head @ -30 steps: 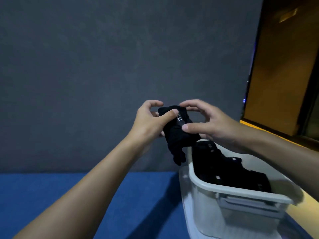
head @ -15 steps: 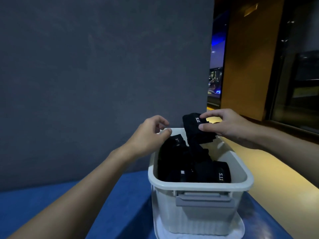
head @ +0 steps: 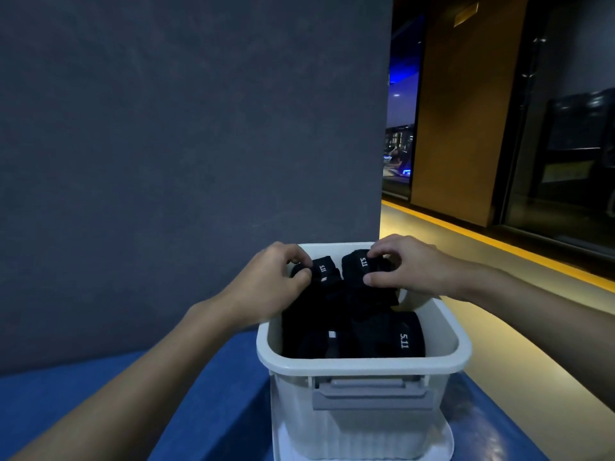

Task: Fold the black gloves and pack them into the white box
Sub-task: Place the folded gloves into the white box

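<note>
A white box (head: 362, 362) with a grey front handle stands on a blue surface, holding several folded black gloves (head: 402, 334) with white "5.11" labels. My right hand (head: 402, 266) pinches a folded black glove (head: 361, 266) at the box's far right, low over the others. My left hand (head: 276, 281) grips the cuff of another black glove (head: 322, 269) at the far left of the box. Both hands are inside the box's back rim.
A white lid (head: 446, 440) lies under the box. The blue surface (head: 206, 394) spreads left and front. A dark grey wall (head: 186, 154) stands close behind. To the right a yellow-lit floor (head: 499, 294) runs past dark glass doors.
The folded glove went from both hands in the air, to my right hand alone, then down into the box's far right. My left hand reached into the box and gripped another glove.
</note>
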A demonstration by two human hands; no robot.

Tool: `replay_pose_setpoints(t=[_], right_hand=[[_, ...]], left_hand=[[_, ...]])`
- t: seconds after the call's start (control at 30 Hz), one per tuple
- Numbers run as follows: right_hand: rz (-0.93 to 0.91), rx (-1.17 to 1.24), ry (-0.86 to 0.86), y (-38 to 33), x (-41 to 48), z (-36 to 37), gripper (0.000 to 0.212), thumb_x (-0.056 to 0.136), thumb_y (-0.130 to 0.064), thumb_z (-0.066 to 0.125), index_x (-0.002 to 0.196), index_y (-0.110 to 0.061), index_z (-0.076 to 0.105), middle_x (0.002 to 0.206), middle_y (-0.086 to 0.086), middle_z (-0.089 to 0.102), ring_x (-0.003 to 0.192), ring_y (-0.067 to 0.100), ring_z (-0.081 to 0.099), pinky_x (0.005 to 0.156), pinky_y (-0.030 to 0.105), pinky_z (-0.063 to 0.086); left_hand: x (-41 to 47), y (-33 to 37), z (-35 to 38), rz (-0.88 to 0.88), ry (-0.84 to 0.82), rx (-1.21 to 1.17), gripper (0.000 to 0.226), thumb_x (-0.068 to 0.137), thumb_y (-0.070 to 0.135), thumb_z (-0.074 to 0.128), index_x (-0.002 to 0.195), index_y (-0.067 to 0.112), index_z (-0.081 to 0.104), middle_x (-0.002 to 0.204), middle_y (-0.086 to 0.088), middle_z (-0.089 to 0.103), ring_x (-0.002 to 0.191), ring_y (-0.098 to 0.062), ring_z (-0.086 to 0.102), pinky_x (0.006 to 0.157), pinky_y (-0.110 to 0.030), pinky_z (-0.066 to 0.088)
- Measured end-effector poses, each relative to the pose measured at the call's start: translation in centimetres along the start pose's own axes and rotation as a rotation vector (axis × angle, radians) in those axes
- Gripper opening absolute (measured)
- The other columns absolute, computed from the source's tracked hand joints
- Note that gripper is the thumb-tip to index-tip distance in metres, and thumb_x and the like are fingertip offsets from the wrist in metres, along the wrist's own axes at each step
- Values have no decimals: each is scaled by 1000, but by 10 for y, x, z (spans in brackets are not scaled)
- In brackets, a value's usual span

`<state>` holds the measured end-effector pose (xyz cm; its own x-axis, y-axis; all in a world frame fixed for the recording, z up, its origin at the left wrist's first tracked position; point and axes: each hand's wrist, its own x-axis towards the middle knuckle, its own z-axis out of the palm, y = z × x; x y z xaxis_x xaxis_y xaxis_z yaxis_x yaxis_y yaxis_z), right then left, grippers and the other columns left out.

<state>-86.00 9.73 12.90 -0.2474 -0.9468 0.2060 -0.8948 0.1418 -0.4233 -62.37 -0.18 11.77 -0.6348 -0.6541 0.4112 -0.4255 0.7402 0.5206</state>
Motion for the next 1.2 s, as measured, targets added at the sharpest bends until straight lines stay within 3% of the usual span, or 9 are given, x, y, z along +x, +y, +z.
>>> replay_pose_setpoints(t=[0.07,0.17,0.37,0.53,0.6,0.7,0.83,0.97,1.2], right_hand=[[35,-85,-53,2,2,3,56,71,-72,66,116,-40,60,134,-15,47,128,15,36,102,38,24],[60,-78,-72,4,2,4,54,69,-70,69,115,-43,62,137,-17,41,129,16,22,90,37,20],[85,76,-78,0,-8,1,53,71,-61,74,118,-45,57,139,-9,38,132,19,21,112,47,26],[126,234,-104,-9,-22,-5,66,79,-42,77,137,-34,45,143,-4,35,130,18,38,101,33,41],[142,326,-135,-11,-29,-7,63,81,-35,78,135,-32,45,132,-2,48,113,15,55,84,25,49],[135,417,-149,-12,-37,-7,58,82,-28,78,131,-32,47,119,-9,51,95,6,61,67,17,51],[134,542,-129,-14,-44,-5,57,80,-22,79,129,-30,51,119,-11,51,91,5,63,62,14,51],[151,770,-72,-16,-47,0,57,78,-14,80,128,-26,55,112,-3,60,91,8,65,58,12,50],[95,851,41,-29,-51,-2,53,78,-9,79,126,-23,60,114,-16,53,73,-7,58,49,2,42]], left_hand=[[1,-1,1,-8,3,-10,12,93,26,59,102,28,68,113,8,56,106,-10,54,92,-26,42],[1,-3,1,-13,13,-25,11,94,27,58,100,28,67,114,8,54,107,-10,53,91,-26,41],[-1,-4,-1,-15,41,-37,11,93,32,56,95,32,66,112,10,55,105,-8,54,89,-26,41],[-7,-10,-8,-13,42,-55,9,92,40,58,93,36,66,109,15,57,100,-6,57,70,-28,48],[-10,-15,-10,-7,4,-69,12,94,42,57,98,37,67,112,17,59,107,-6,57,87,-34,50],[-18,-21,-16,1,-104,-101,21,99,40,50,106,35,69,117,18,61,111,-3,57,101,-34,45],[-26,-27,-18,-18,-157,-79,28,102,40,44,114,36,69,121,19,62,116,5,53,106,-30,40],[-33,-28,-8,-39,-114,-250,44,90,54,37,116,38,68,122,22,64,122,1,53,110,-36,39],[-39,-18,-5,37,15,-417,50,87,60,38,121,36,66,123,17,66,122,-5,56,108,-43,41]])
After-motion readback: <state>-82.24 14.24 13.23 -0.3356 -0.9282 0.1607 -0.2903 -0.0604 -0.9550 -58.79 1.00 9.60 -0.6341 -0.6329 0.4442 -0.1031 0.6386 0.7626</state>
